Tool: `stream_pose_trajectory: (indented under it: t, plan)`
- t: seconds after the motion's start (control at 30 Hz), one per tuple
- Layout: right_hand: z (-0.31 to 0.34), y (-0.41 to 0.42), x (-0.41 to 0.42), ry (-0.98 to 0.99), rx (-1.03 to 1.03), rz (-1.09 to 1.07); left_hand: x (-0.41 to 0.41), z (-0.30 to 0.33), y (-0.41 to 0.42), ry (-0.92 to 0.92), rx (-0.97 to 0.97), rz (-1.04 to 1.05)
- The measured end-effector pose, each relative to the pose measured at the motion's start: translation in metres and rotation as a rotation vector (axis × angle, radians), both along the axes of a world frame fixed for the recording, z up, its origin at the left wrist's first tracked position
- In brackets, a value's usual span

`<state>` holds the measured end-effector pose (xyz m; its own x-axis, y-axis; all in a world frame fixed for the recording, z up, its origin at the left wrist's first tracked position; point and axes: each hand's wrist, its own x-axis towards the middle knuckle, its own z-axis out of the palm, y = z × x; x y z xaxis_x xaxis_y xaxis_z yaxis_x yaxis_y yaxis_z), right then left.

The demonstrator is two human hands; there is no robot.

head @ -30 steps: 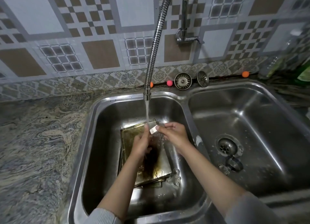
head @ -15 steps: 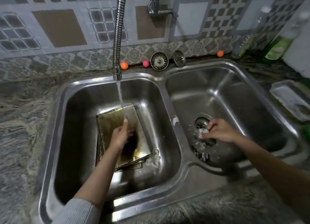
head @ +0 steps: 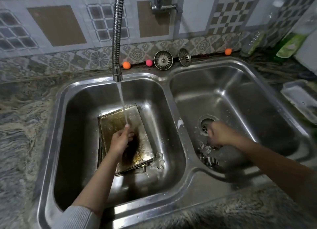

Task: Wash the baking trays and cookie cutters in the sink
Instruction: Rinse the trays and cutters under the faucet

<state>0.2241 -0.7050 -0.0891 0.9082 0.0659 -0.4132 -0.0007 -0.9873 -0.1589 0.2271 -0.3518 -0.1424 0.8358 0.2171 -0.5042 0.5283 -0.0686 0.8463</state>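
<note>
A stack of stained baking trays lies flat on the floor of the left basin of the double sink, directly beneath the left hand, with a clear figure-shaped cookie cutter lying just beside the stack's corner, to the right of that hand. The left hand hangs over the trays with its fingers loosely curled and nothing visibly in them; the stream of water from the flexible faucet hose lands on its raised fingertip (whether the palm touches the top tray cannot be told). In the right basin two more cutters lie just below and left of the right hand: a clear one and a metal ring cutter nearer the front wall. The right hand is blurred, held low just beside the drain, and how far its fingers are closed, or whether it holds anything, cannot be told. Beyond both hands, on the back ledge, two sink strainers lean against the tiled wall between small orange and pink balls. Far right of the right hand sit a shallow tray and a green bottle on the stone counter.
</note>
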Motion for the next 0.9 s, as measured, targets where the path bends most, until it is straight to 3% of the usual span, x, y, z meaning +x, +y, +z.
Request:
stream_pose_trajectory:
  t: [0.13, 0.23, 0.43, 0.53, 0.63, 0.9]
  plan:
    - [0.043, 0.074, -0.007, -0.397, 0.608, -0.174, 0.000, 0.002, -0.002, 0.005, -0.014, 0.020]
    - [0.046, 0.130, -0.011, -0.304, 0.714, -0.164, 0.000, 0.003, -0.001, -0.002, -0.026, 0.029]
    - [-0.006, 0.199, -0.016, 0.463, -0.012, 0.155, -0.003, 0.007, 0.000, -0.017, -0.052, 0.035]
    - [-0.051, 0.208, -0.032, 0.374, -0.006, 0.021, -0.006, 0.009, -0.001, -0.014, -0.052, 0.054]
    - [-0.055, 0.208, -0.038, 0.289, 0.025, -0.128, -0.007, 0.013, -0.001, -0.020, -0.052, 0.056]
    - [-0.020, 0.197, -0.029, 0.377, -0.168, 0.107, -0.009, 0.020, 0.001, -0.044, -0.073, 0.036]
